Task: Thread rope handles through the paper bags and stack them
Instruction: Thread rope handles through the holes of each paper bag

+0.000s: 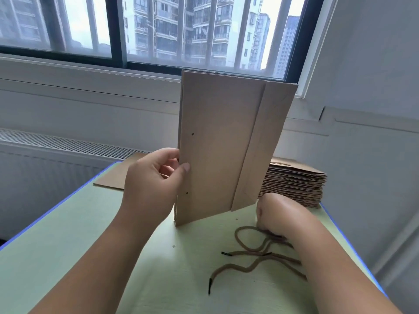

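The person's left hand (pixel 156 177) holds a flat, folded kraft paper bag (pixel 222 143) upright over the pale green table (pixel 90 245). The thumb presses on the bag's front face near its left edge and the fingers curl round behind that edge, pinching the paper. The bag tilts a little to the right, and its lower left corner appears to touch the tabletop. Two small punched holes (pixel 192 134) show along the left edge, one above the thumb and one below it.

The right hand (pixel 272 214) is bent down at the wrist, its back to the camera. Its fingers reach onto the brown rope handles (pixel 256 254) lying loose on the table to the right of the bag. The fingers are hidden under the hand, so it cannot be told whether they grip a cord or only touch it. The cords have black tips and lie in loops and curves.

Behind the right hand, a stack of flat paper bags (pixel 294 182) sits at the table's far right corner. A single flat brown sheet (pixel 111 180) lies at the far left edge, behind the left hand. A window (pixel 181 30) fills the background.
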`<move>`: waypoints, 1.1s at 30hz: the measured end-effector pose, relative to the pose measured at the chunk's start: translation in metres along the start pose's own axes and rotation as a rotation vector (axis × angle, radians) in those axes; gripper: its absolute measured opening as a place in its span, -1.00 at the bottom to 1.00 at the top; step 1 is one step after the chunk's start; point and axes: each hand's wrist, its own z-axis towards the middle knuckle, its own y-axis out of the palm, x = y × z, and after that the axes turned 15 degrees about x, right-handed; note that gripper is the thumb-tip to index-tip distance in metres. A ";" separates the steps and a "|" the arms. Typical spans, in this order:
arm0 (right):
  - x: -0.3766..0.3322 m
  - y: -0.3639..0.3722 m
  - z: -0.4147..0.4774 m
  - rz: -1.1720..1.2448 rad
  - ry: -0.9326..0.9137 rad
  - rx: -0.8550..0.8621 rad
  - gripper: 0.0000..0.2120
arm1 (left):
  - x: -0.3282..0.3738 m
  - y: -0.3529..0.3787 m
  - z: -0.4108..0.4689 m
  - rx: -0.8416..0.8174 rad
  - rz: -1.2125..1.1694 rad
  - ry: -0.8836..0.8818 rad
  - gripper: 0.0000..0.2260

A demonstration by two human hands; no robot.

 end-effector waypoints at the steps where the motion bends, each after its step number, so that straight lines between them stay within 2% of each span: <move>1: -0.002 -0.003 -0.001 -0.033 -0.039 -0.022 -0.84 | 0.001 0.000 0.000 0.006 -0.006 0.005 -0.71; 3: -0.004 -0.010 -0.006 -0.041 -0.097 -0.059 -0.84 | 0.003 0.000 0.000 0.013 -0.014 0.015 -0.70; 6: 0.000 -0.012 -0.010 0.005 -0.066 -0.048 -0.93 | 0.003 0.000 0.000 0.010 -0.004 0.027 -0.70; 9: 0.001 -0.007 -0.009 -0.065 -0.063 -0.070 -0.84 | 0.002 -0.001 0.000 0.007 0.001 0.028 -0.70; 11: 0.000 -0.006 -0.007 -0.035 -0.105 -0.044 -0.86 | 0.001 -0.001 0.000 0.004 -0.004 0.027 -0.71; 13: 0.002 -0.005 -0.004 0.109 -0.146 0.061 -0.88 | 0.000 -0.001 0.000 0.006 0.000 0.031 -0.72; 16: 0.002 -0.005 -0.005 0.411 -0.247 0.315 -0.83 | -0.002 0.000 0.000 0.008 0.001 0.034 -0.74; 19: -0.012 -0.014 -0.015 0.700 -0.299 0.383 -0.77 | -0.004 0.000 0.001 0.008 -0.002 0.033 -0.77; 22: -0.024 -0.019 -0.023 1.018 -0.298 0.342 -0.74 | -0.004 0.000 0.001 0.004 -0.005 0.039 -0.76; 26: -0.033 -0.022 -0.030 1.240 -0.293 0.327 -0.67 | -0.003 0.001 0.000 0.000 -0.009 0.054 -0.73; 28: -0.037 -0.025 -0.033 1.349 -0.303 0.220 -0.61 | -0.003 0.001 -0.001 0.001 -0.013 0.059 -0.73; 31: -0.041 -0.027 -0.036 1.582 -0.294 0.001 -0.64 | -0.001 0.003 -0.001 0.010 -0.033 0.071 -0.71; 33: -0.044 -0.028 -0.038 1.595 -0.293 0.043 -0.71 | 0.001 0.004 -0.002 0.034 -0.050 0.082 -0.74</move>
